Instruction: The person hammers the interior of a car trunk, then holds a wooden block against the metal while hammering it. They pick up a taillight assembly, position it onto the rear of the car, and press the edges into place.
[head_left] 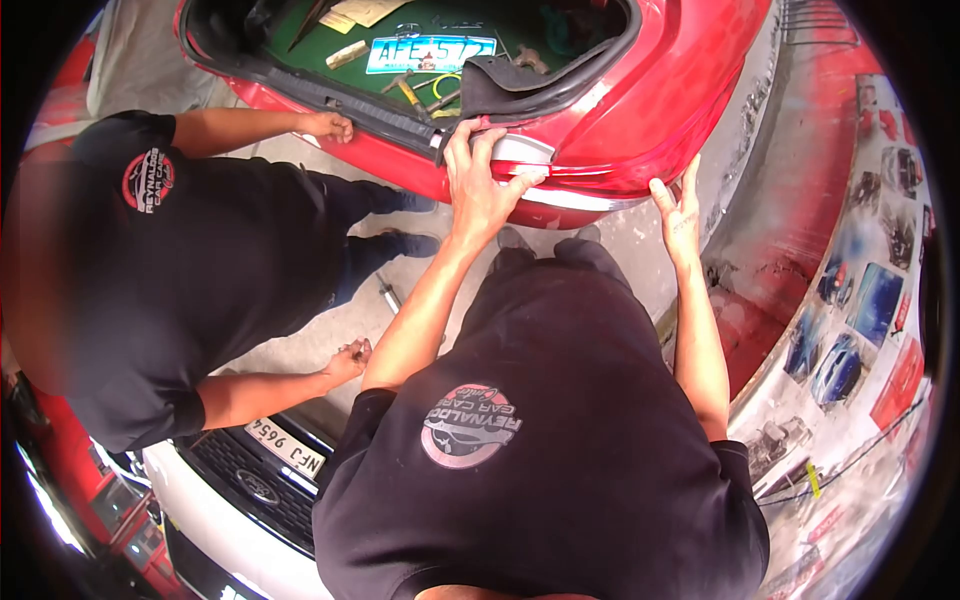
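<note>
A red tail light (620,182) with a pale inner section runs along the rear corner of the red car (670,70). My left hand (482,185) grips its inner end, fingers curled over the top and thumb against the pale section. At the outer end, my right hand (680,215) rests its spread fingertips on the red corner, holding nothing. The black trunk seal (515,88) is partly loose above my left hand. Inside the open trunk lie a license plate (430,54) and several tools.
A co-worker in a black shirt (240,230) stands at left, one hand (328,126) at the trunk's edge. Behind us is a white Ford (225,510). A wall with car pictures (870,300) curves along the right. A metal tool (388,295) lies on the floor.
</note>
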